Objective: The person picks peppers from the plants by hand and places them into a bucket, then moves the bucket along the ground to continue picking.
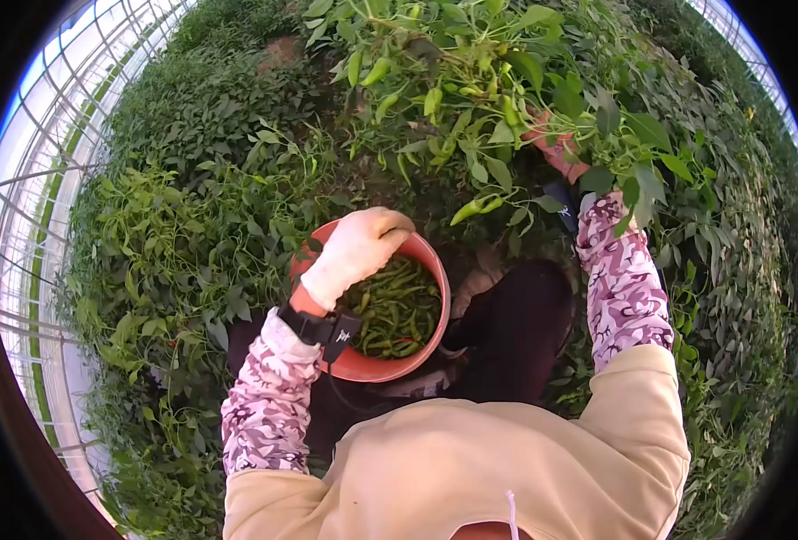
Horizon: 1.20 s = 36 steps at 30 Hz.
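My left hand (359, 253), in a pale glove, is over the upper left of a red bucket (435, 346), its fingers curled together; whether they hold anything is hidden. Many green peppers (397, 306) lie inside the bucket. My right hand (556, 148) reaches up among the leaves of a pepper plant (471, 90), and foliage covers most of its fingers. Green peppers (376, 72) hang from this plant, some to the left of my right hand. Two more peppers (477, 210) hang lower, right of the bucket's top.
Dense pepper plants (174, 207) fill the left side, and more foliage (732, 243) stands on the right. Beyond the left row is a greenhouse wall with a grid frame (35, 216). My bent dark-clothed knee (529, 310) is right of the bucket.
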Each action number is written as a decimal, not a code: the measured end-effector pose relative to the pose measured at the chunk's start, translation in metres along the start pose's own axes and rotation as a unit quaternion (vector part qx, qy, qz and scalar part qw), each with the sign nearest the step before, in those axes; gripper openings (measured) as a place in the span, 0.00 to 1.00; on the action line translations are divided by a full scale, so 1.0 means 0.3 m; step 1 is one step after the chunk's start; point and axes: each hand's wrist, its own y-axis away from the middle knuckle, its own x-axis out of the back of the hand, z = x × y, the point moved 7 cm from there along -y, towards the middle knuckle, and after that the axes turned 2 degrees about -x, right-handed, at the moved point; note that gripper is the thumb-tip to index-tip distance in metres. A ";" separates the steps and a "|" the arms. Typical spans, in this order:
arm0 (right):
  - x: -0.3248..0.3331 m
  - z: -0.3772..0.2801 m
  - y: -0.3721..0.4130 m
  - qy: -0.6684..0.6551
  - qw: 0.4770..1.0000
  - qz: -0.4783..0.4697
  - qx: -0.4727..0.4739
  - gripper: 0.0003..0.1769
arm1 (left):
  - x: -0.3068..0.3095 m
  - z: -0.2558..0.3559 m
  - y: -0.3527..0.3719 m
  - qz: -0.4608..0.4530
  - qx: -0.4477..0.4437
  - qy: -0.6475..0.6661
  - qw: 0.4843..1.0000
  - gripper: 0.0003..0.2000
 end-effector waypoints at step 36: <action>-0.198 -0.366 0.362 0.832 0.526 0.167 -0.049 0.19 | -0.115 0.079 -0.099 -0.076 -0.206 0.010 0.975 0.09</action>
